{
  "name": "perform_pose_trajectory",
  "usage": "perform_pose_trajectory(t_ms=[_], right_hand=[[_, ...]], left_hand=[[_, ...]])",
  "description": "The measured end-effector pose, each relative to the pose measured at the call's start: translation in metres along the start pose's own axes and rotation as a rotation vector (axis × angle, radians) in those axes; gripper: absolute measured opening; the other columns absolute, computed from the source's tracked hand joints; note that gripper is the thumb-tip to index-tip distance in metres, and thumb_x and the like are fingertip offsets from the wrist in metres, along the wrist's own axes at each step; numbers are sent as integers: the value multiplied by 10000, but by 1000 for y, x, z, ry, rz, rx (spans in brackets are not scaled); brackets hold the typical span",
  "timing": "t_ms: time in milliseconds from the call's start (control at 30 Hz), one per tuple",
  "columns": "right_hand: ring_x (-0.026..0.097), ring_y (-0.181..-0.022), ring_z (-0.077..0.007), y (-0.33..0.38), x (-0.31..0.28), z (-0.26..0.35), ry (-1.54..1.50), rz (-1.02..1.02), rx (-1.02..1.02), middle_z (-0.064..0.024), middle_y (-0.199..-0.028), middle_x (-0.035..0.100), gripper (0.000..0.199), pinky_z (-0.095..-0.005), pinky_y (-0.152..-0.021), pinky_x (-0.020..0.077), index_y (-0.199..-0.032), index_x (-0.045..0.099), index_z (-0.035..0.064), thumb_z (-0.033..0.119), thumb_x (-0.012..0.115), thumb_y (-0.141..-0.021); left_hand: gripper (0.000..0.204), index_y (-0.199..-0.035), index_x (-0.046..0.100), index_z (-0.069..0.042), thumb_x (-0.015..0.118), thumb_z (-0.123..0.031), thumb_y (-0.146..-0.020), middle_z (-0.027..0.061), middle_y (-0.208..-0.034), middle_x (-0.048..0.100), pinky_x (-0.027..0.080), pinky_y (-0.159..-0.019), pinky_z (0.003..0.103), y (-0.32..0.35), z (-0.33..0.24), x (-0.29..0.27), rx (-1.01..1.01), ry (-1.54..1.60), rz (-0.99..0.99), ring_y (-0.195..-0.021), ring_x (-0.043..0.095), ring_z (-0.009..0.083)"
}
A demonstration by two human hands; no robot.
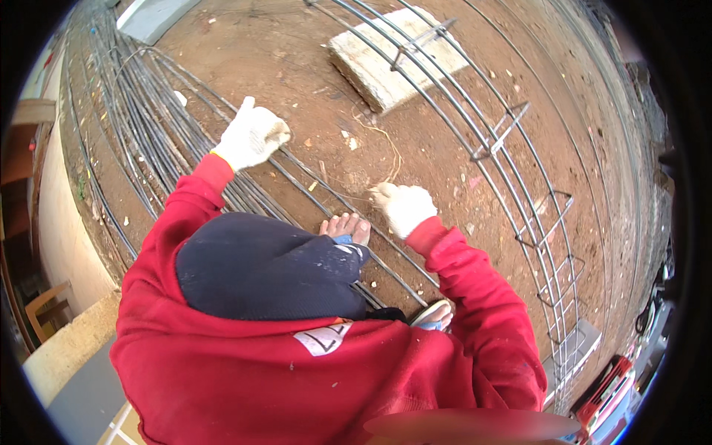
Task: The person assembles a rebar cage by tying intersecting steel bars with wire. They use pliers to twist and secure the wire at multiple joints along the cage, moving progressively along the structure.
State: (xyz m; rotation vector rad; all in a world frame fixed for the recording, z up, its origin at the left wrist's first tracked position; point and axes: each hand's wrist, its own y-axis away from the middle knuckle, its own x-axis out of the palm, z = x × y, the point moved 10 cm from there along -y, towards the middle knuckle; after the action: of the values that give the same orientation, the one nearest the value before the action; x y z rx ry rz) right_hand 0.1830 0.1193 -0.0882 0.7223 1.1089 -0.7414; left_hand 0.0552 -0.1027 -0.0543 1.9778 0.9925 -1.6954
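My left hand (254, 135), in a white knit glove, is closed above the long steel rods (319, 183), its thumb sticking out. What lies inside those curled fingers is hidden. Lower and to the right, my right hand (404, 208), gloved the same way, has its fingertips pinched together on a thin yellowish wire (399, 152). This wire loops over the brown soil beyond the hand. Between my two hands the rods run past my bare toes (347, 226), and a sandalled foot (434, 317) rests beside their near ends.
A thick bundle of dark steel rods (141, 111) stretches along the left. Across the right curves a rebar cage (512, 178) with square stirrups, its far part over a pale slab (386, 63). A red object (604, 397) sits at the lower right. At left stands a pale wall (70, 215).
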Motion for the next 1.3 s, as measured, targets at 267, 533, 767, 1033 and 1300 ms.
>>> perform_pose_trajectory(t_ms=[267, 533, 767, 1033, 1300], right_hand=[[601, -973, -283, 95, -8, -110, 353, -158, 64, -54, -972, 649, 221, -430, -845, 481, -1021, 704, 140, 190, 614, -825], [566, -1033, -337, 105, -50, -138, 222, -276, 282, -151, -1015, 597, 252, -487, -928, 450, -994, 637, 79, 164, 687, -762], [564, -1089, -346, 69, -86, -80, 179, -553, 125, -149, -1144, 596, 426, -452, -982, 442, -1189, 607, 40, 141, 693, -784], [584, -991, -312, 52, -36, -134, 100, -345, 149, -68, -862, 648, 172, -444, -888, 453, -982, 728, 178, 218, 651, -833], [622, -840, -345, 94, -22, -160, 16, -360, 332, -109, -845, 655, 178, -450, -752, 498, -981, 730, 155, 254, 618, -886]], left_hand=[[155, -887, 691, -119, 630, -262, -874, 54, -819, 691, 484, -893, 461, -72, -114, 90, 84, 133, 436, -785, 674, 251], [217, -1012, 680, -76, 627, -270, -929, 54, -886, 700, 561, -698, 365, -96, -154, 164, -664, 1413, 965, -798, 685, 214], [237, -1061, 698, -82, 624, -264, -927, 58, -920, 713, 573, -638, 329, -95, -178, 170, -647, 1351, 1040, -769, 708, 197], [272, -1069, 695, -84, 652, -303, -912, 53, -972, 707, 556, -695, 314, -101, -178, 152, -465, 1184, 1046, -821, 689, 176], [276, -1033, 697, -25, 732, -192, -815, 54, -884, 718, 534, -783, 305, -115, -171, 136, -24, 797, 823, -847, 676, 167]])
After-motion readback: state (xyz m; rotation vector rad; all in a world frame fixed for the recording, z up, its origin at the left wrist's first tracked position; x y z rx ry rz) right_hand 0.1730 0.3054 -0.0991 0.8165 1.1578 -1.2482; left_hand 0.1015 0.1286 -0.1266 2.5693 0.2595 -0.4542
